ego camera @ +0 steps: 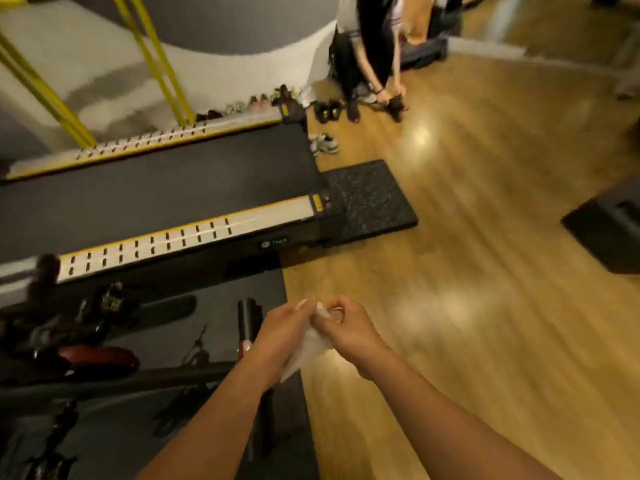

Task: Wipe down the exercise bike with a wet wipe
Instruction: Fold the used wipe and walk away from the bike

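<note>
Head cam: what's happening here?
A person's left hand and right hand both pinch a white wet wipe, apparently pulling it open. The exercise bike sits at lower left, not yet touched. A treadmill lies beyond it, and another person crouches by shoes farther back.

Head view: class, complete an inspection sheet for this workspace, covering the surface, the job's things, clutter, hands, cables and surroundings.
Surface: glossy wooden floor; dark mat under the exercise bike.
Job's things: white wet wipe held between both hands, not touching the bike at lower left.
Clutter: loose shoes on the floor.
Hands: left hand and right hand both grip the wipe.
Cables: a thin dark line by the bike may be a cable; too blurred to tell.
Surroundings: treadmill beyond the bike; another person bends down farther off.
</note>
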Motion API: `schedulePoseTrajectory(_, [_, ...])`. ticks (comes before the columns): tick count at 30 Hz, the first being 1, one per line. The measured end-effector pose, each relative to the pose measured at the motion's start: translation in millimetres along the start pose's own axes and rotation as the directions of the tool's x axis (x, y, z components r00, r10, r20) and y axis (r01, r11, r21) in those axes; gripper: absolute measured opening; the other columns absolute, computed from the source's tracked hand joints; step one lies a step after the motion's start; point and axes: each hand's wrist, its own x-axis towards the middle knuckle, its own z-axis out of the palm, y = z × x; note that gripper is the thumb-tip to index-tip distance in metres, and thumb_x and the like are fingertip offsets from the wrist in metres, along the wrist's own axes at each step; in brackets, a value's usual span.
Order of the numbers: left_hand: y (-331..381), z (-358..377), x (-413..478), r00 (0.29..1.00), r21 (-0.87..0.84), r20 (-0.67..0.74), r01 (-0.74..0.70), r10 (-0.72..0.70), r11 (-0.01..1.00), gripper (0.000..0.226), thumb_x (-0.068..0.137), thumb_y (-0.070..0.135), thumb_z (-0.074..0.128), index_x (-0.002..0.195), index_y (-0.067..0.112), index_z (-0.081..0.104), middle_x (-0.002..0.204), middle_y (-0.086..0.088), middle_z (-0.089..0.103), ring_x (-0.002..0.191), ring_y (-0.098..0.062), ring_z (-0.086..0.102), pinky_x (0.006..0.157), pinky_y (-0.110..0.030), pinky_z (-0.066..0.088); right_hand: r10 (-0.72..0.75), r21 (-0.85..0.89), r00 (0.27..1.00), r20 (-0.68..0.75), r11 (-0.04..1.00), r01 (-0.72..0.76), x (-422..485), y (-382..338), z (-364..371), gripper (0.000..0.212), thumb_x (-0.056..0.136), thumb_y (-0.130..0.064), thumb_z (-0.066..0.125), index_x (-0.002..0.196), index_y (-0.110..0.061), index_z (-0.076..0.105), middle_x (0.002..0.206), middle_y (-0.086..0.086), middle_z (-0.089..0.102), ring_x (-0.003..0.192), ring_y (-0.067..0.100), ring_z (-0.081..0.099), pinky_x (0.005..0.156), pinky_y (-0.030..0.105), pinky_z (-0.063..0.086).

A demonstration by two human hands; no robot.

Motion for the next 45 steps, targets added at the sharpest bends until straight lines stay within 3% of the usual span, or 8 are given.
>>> schedulePoseTrajectory(6, [163.9, 77.7, -83.1, 0.949, -0.099, 0.162, -0.257, 0.271, 0.961, 0.03, 0.078, 0.042, 0.072, 0.096, 0.019, 0.077, 0.102, -0.013, 0.075, 0.103, -0.037, 0.068, 0.099, -0.059, 0.048, -0.179, 0.008, 0.914, -0.364, 0.981, 0.195, -91.1, -147.2, -128.5, 0.016, 0.091, -0.034, 0.062, 0.087, -0.019, 0.066, 0.083, -0.002, 0.069, 0.074, 0.011, 0.064, 0.062, 0.027, 0.049])
schedulePoseTrajectory(10, [242.4, 119.3, -120.8, 0.905, -0.11, 0.125, -0.396, 0.408, 0.912, 0.02, 0.094, 0.035, 0.062, 0.092, 0.017, 0.072, 0.095, -0.009, 0.075, 0.092, -0.029, 0.071, 0.078, -0.042, 0.058, -0.257, 0.013, 0.822, -0.509, 0.952, 0.306, -132.0, -204.2, -188.4, 0.018, 0.091, -0.028, 0.065, 0.083, -0.013, 0.068, 0.077, 0.0, 0.067, 0.07, 0.012, 0.059, 0.064, 0.031, 0.048])
schedulePoseTrajectory(15, [309.6, 168.5, -142.1, 0.803, -0.149, 0.23, -0.53, 0.55, 0.835, 0.023, 0.098, 0.037, 0.056, 0.106, 0.018, 0.067, 0.101, -0.004, 0.071, 0.091, -0.017, 0.068, 0.068, -0.027, 0.055, -0.213, 0.15, 0.794, -0.569, 0.923, 0.355, -169.9, -242.3, -247.5, 0.014, 0.091, -0.011, 0.065, 0.102, -0.003, 0.067, 0.095, 0.012, 0.07, 0.084, 0.024, 0.068, 0.072, 0.036, 0.059])
schedulePoseTrajectory(19, [337.5, 221.2, -140.7, 0.743, -0.197, 0.4, -0.502, 0.536, 0.842, 0.014, 0.092, 0.025, 0.065, 0.103, 0.016, 0.069, 0.105, -0.012, 0.072, 0.097, -0.03, 0.07, 0.083, -0.046, 0.059, -0.113, 0.234, 0.697, -0.708, 0.894, 0.382, -182.4, -247.0, -297.0, 0.013, 0.097, -0.015, 0.055, 0.105, -0.01, 0.064, 0.102, 0.013, 0.07, 0.093, 0.027, 0.07, 0.08, 0.046, 0.059])
schedulePoseTrajectory(26, [375.9, 345.7, -93.3, 0.651, -0.22, 0.497, -0.544, 0.573, 0.81, 0.028, 0.086, 0.005, 0.066, 0.096, 0.023, 0.047, 0.096, -0.009, 0.061, 0.079, -0.02, 0.061, 0.056, -0.026, 0.048, -0.014, 0.322, 0.569, -0.822, 0.814, 0.484, -150.7, -231.0, -436.1, 0.007, 0.099, -0.016, 0.054, 0.099, -0.02, 0.06, 0.098, 0.008, 0.069, 0.087, 0.022, 0.07, 0.072, 0.036, 0.061])
schedulePoseTrajectory(30, [413.0, 430.8, -57.7, 0.648, -0.168, 0.492, -0.584, 0.581, 0.794, 0.032, 0.086, -0.006, 0.057, 0.073, 0.023, 0.064, 0.084, -0.003, 0.064, 0.074, -0.016, 0.06, 0.054, -0.02, 0.047, 0.041, 0.37, 0.558, -0.829, 0.788, 0.492, -115.0, -226.9, -527.9, 0.015, 0.099, -0.017, 0.053, 0.089, -0.026, 0.059, 0.099, 0.007, 0.069, 0.091, 0.024, 0.069, 0.08, 0.044, 0.059])
schedulePoseTrajectory(40, [518.6, 620.6, 25.6, 0.647, -0.167, 0.486, -0.591, 0.587, 0.789, 0.024, 0.085, 0.005, 0.065, 0.098, 0.025, 0.074, 0.117, -0.003, 0.068, 0.11, -0.025, 0.064, 0.072, -0.027, 0.056, 0.074, 0.533, 0.651, -0.755, 0.649, 0.544, -37.8, -242.1, -730.8, 0.018, 0.096, -0.029, 0.059, 0.111, -0.019, 0.061, 0.097, 0.004, 0.074, 0.086, 0.022, 0.073, 0.08, 0.041, 0.059])
schedulePoseTrajectory(45, [555.2, 704.1, 94.2, 0.543, -0.123, 0.593, -0.669, 0.595, 0.733, 0.047, 0.09, 0.001, 0.062, 0.129, 0.026, 0.06, 0.124, 0.006, 0.061, 0.113, -0.013, 0.06, 0.084, -0.024, 0.057, 0.11, 0.474, 0.615, -0.781, 0.745, 0.468, 21.6, -231.8, -828.3, 0.017, 0.092, -0.01, 0.062, 0.1, -0.025, 0.059, 0.095, -0.002, 0.069, 0.092, 0.02, 0.069, 0.089, 0.042, 0.056])
